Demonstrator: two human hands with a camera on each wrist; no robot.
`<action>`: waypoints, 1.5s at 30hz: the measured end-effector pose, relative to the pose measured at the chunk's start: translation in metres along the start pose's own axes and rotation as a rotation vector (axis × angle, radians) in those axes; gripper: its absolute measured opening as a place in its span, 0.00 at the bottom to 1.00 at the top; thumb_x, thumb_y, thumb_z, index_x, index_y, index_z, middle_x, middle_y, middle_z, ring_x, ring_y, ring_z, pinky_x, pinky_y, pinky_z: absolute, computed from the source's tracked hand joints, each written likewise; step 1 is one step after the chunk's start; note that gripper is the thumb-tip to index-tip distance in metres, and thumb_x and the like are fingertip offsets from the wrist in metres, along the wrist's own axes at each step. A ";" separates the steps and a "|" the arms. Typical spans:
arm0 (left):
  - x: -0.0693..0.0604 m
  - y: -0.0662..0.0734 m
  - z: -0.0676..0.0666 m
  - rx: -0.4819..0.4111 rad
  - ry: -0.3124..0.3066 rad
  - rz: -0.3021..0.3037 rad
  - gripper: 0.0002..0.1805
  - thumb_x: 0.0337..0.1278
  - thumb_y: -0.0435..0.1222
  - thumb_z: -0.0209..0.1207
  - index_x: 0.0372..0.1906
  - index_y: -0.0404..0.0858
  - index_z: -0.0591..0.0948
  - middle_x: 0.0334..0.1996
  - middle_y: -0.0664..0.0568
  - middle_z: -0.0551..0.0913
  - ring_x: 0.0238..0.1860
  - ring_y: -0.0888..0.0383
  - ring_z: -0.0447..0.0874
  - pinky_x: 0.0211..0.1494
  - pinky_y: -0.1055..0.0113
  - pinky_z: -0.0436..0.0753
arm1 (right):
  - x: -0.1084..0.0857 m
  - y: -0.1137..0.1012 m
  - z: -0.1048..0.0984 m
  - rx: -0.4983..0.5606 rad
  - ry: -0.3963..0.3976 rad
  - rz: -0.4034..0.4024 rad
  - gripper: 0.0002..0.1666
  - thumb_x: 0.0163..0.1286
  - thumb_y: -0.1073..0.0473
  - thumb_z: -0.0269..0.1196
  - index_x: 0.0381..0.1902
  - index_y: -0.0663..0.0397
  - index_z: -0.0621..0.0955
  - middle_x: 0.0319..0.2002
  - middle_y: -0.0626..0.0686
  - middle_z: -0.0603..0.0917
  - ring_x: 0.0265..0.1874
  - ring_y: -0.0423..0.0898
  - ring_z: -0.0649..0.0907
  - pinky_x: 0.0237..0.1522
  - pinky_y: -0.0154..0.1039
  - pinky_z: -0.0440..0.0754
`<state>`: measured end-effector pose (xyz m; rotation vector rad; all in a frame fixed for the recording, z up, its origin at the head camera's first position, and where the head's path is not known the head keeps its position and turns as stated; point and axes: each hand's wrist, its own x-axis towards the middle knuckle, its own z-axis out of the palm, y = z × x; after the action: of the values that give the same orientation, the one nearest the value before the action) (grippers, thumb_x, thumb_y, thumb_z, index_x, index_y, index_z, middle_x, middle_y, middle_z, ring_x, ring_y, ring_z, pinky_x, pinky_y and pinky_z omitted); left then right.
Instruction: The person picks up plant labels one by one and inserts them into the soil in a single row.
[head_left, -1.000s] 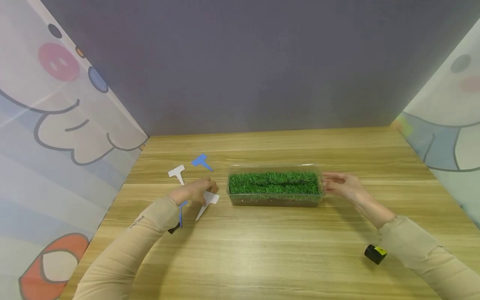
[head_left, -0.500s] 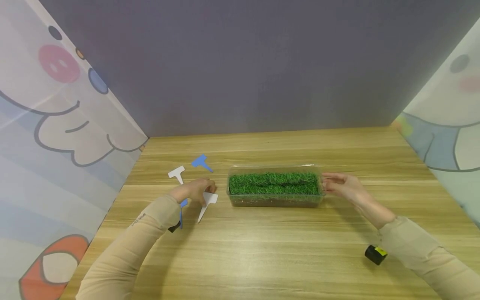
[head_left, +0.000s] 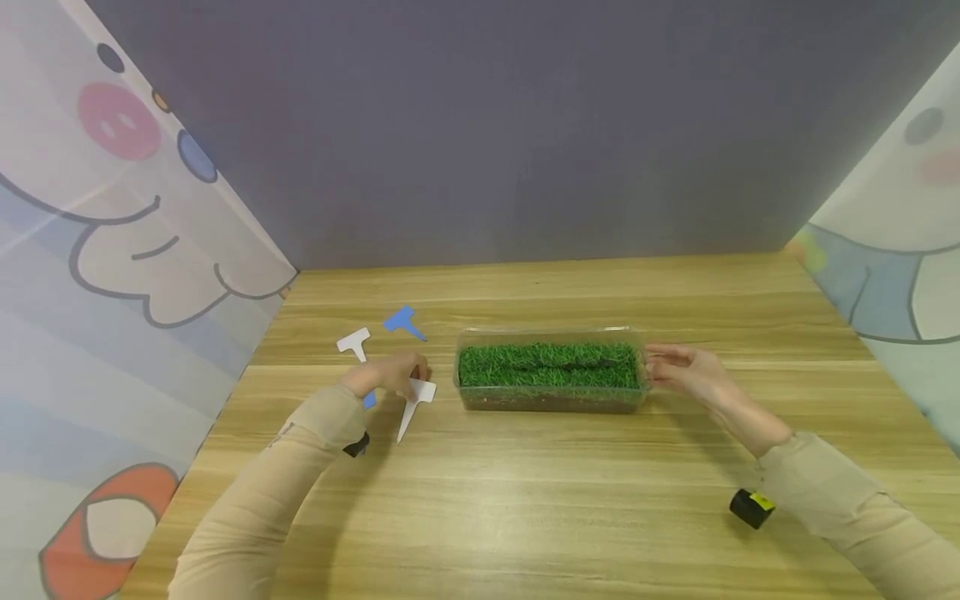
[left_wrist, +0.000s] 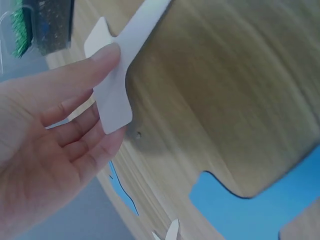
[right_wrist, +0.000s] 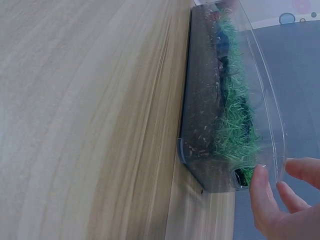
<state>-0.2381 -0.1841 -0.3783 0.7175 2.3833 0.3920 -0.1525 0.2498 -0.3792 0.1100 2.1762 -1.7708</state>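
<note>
In the head view my left hand [head_left: 390,375] pinches a white T-shaped plant label [head_left: 422,390] by its wide head. The left wrist view shows the thumb across the face of this white plant label [left_wrist: 114,102], with the other fingers behind it. On the right, my right hand [head_left: 693,373] grips the end of a clear plastic box [head_left: 555,403] filled with soil and green grass [head_left: 547,379]. Seen from the right wrist, the thumb [right_wrist: 261,192] lies against the end wall and fingers reach behind the rim.
Another white plant label [head_left: 354,342] and a blue one [head_left: 403,320] lie on the wooden table [head_left: 525,500] behind my left hand. A second blue label [head_left: 369,400] is partly hidden under the left wrist. A grey panel [head_left: 525,133] rises at the back.
The white label in my left hand has turned slightly more upright. My left wrist has shifted a little, hiding more of the blue label beneath. The right hand and box stay put.
</note>
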 end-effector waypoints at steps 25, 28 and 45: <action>-0.007 -0.005 -0.021 -0.340 0.103 0.062 0.09 0.48 0.28 0.59 0.36 0.28 0.78 0.37 0.44 0.79 0.41 0.51 0.76 0.45 0.61 0.76 | -0.004 -0.006 0.003 -0.006 0.013 0.028 0.34 0.63 0.64 0.55 0.63 0.69 0.56 0.56 0.69 0.66 0.38 0.35 0.79 0.48 0.34 0.74; -0.011 -0.004 -0.023 -0.347 0.118 0.049 0.10 0.50 0.30 0.59 0.38 0.29 0.77 0.38 0.44 0.78 0.44 0.49 0.75 0.48 0.60 0.75 | -0.005 -0.007 0.003 -0.017 0.013 0.031 0.34 0.64 0.63 0.55 0.63 0.69 0.56 0.57 0.69 0.66 0.38 0.35 0.79 0.48 0.35 0.74; -0.029 0.021 -0.052 -0.369 0.268 0.027 0.09 0.53 0.31 0.56 0.40 0.31 0.76 0.36 0.46 0.79 0.38 0.54 0.76 0.42 0.64 0.75 | -0.003 -0.002 0.000 0.018 0.005 0.012 0.37 0.61 0.60 0.58 0.63 0.70 0.57 0.50 0.59 0.75 0.37 0.34 0.79 0.47 0.33 0.75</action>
<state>-0.2428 -0.1889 -0.3156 0.5525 2.4450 0.9627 -0.1506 0.2500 -0.3768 0.1312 2.1596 -1.7855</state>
